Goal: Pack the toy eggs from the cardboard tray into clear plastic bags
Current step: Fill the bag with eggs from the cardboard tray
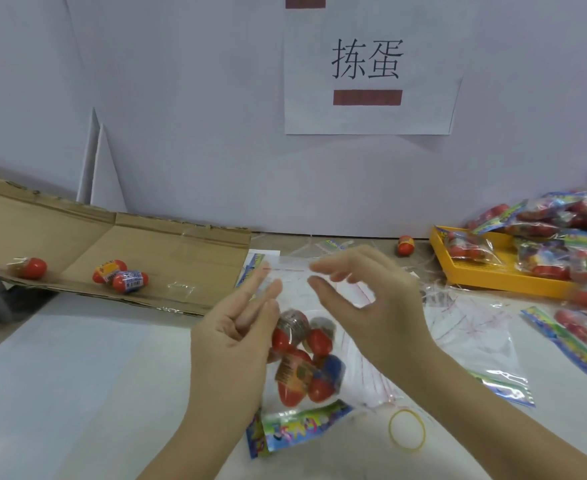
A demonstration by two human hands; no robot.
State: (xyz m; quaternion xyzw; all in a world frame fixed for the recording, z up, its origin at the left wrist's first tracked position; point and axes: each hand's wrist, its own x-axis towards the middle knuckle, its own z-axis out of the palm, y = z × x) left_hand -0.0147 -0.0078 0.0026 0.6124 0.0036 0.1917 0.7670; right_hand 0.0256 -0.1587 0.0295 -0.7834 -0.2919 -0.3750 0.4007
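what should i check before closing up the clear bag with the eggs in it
1. Red toy eggs inside the clear plastic bag: at least four in, ok.
2. Bag mouth gripped: left hand is blurred at its top edge, cannot tell.
3. Right hand free: thumb and fingers apart, holding nothing, ok.
4. Yellow rubber band at hand: lies on the table beside the bag, ok.
5. Brown cardboard tray emptied: three loose eggs remain on it, not ok.
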